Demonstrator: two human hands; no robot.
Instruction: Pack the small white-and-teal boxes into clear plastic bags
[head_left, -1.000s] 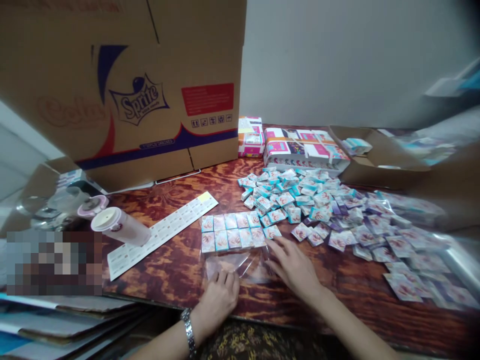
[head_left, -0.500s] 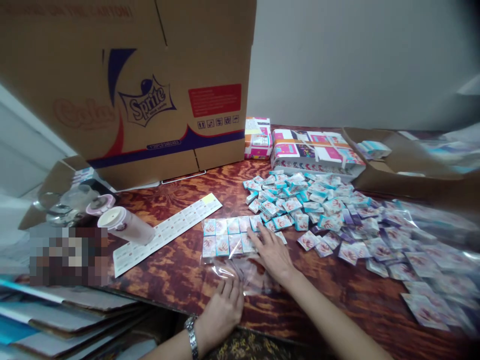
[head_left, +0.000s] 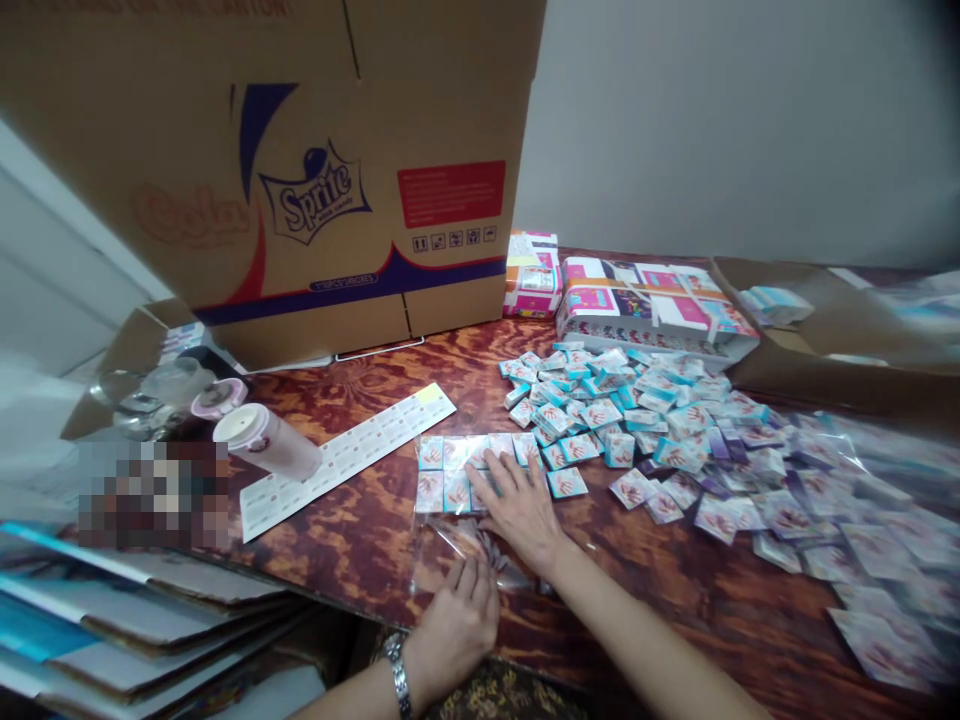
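Two rows of small white-and-blue boxes (head_left: 444,472) with a hand print on them lie side by side in a clear plastic bag (head_left: 435,545) on the table. My right hand (head_left: 521,510) rests flat over the right part of these boxes, fingers spread, covering some of them. Below it, at the bag's near end, my left hand (head_left: 463,608) has its fingers curled down on the loose film. A metal-band watch is on the left wrist. One single box (head_left: 568,483) lies just right of my right hand.
A heap of loose boxes (head_left: 637,400) spreads rightward across the patterned table (head_left: 360,555). Behind stand a large carton (head_left: 375,120) and a wrapped pink-and-white package (head_left: 660,305). A printed strip (head_left: 352,465) and a tumbler (head_left: 270,445) are at left; flattened cardboard (head_left: 142,630) is stacked nearer.
My right hand has slid left over the bagged boxes, its fingers now more spread across them. My left hand stays at the film's near end. The view has shifted slightly.
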